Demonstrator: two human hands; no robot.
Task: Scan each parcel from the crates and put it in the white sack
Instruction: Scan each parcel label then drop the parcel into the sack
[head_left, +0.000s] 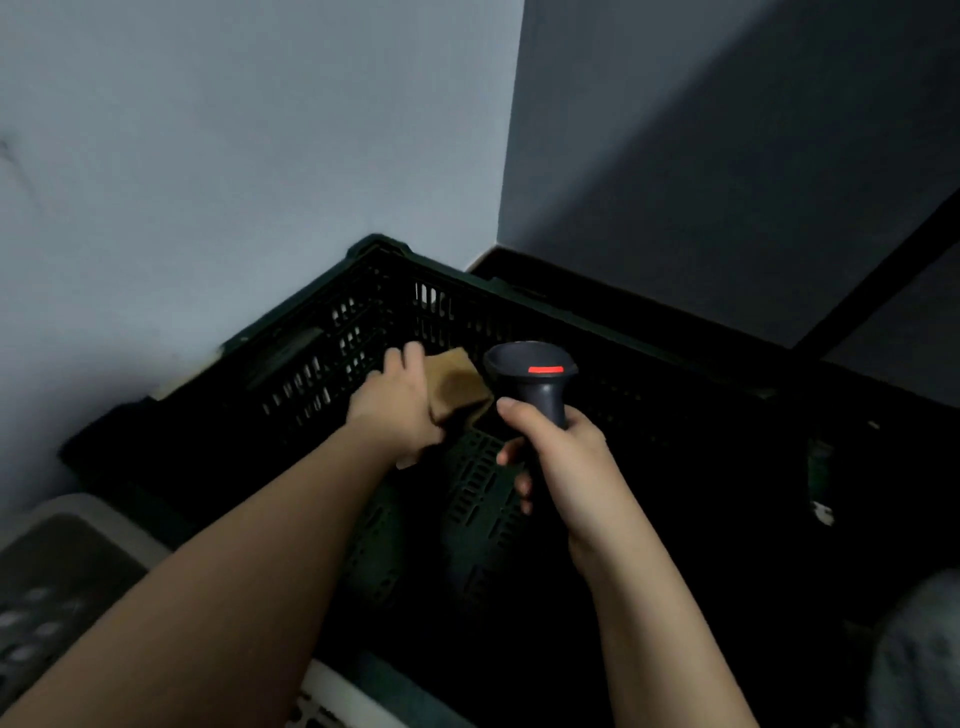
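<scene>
A small brown parcel (457, 387) is held over a dark green slotted crate (311, 358) that fills the middle of the view. My left hand (397, 405) grips the parcel from its left side. Just to the right, my right hand (558, 457) is wrapped around the handle of a dark grey barcode scanner (532, 374) with a red strip lit on its head. The scanner's head sits right beside the parcel. Part of the parcel is hidden behind my left hand. No white sack is visible.
The crate stands in a corner between a pale wall (234, 156) and a darker wall (727, 156). A grey-white bin (78, 545) sits at the lower left. A second dark crate rim (519, 270) lies behind. Grey fabric (919, 649) shows at the lower right.
</scene>
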